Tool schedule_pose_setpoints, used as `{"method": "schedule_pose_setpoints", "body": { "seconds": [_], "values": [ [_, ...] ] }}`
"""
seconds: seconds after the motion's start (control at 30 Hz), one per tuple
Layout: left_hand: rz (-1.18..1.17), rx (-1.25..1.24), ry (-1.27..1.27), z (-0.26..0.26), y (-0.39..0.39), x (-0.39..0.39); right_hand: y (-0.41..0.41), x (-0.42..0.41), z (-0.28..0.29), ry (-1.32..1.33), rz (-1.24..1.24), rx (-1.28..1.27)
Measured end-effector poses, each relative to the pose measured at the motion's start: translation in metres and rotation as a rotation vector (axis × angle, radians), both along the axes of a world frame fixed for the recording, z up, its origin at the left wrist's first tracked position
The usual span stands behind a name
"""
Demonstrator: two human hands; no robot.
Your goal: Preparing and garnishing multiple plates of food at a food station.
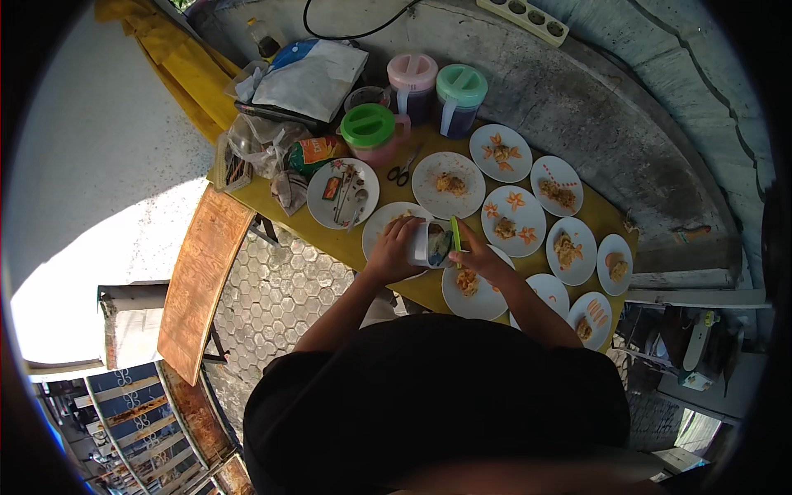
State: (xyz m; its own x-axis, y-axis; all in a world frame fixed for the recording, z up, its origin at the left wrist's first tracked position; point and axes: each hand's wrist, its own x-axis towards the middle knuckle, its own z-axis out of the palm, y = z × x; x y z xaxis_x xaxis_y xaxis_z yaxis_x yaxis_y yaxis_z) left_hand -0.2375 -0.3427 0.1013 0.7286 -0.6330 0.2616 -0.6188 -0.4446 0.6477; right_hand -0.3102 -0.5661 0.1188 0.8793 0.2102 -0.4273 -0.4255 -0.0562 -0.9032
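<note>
My left hand (393, 250) grips a clear plastic container (427, 244), tipped on its side over the table's near edge, with something bluish and brown inside. At its mouth, my right hand (481, 255) holds a light-green lid (456, 234) on edge. Under and beyond my hands stand a partly covered white plate (377, 230) and a white plate with crumbs and brown-yellow food (448, 185). Close to my right wrist is another plate of food (475, 300). Several more plates to the right bear food and orange garnish, such as a plate with flower-shaped pieces (513, 213).
On the yellow-covered table (291, 213) are a flowered plate with utensils (343, 193), scissors (403, 173), a green-lidded pitcher (369, 133), pink-lidded (413, 80) and mint-lidded pitchers (461, 93), and plastic bags (263, 142). A concrete wall (557, 99) borders the far side; a wooden bench (201, 278) stands left.
</note>
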Motion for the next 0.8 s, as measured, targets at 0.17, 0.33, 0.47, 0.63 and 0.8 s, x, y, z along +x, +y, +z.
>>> {"method": "schedule_pose_setpoints", "body": {
  "seconds": [0.17, 0.33, 0.47, 0.63, 0.8],
  "values": [
    [0.131, -0.042, 0.184, -0.033, 0.093, 0.025, 0.059, 0.029, -0.032, 0.161, -0.171, 0.572],
    [0.312, 0.001, 0.109, -0.038, 0.175, 0.068, 0.111, 0.068, -0.039, 0.377, -0.397, 0.920],
    [0.404, -0.105, 0.158, -0.055, 0.234, 0.112, 0.136, 0.116, -0.042, 0.246, -0.601, 0.874],
    [0.517, -0.073, 0.297, -0.103, 0.281, 0.149, 0.134, 0.211, -0.024, 0.094, -0.805, 0.727],
    [0.315, -0.185, 0.295, -0.117, 0.287, 0.159, 0.146, 0.265, -0.010, 0.225, -0.846, 0.572]
  ]
}}
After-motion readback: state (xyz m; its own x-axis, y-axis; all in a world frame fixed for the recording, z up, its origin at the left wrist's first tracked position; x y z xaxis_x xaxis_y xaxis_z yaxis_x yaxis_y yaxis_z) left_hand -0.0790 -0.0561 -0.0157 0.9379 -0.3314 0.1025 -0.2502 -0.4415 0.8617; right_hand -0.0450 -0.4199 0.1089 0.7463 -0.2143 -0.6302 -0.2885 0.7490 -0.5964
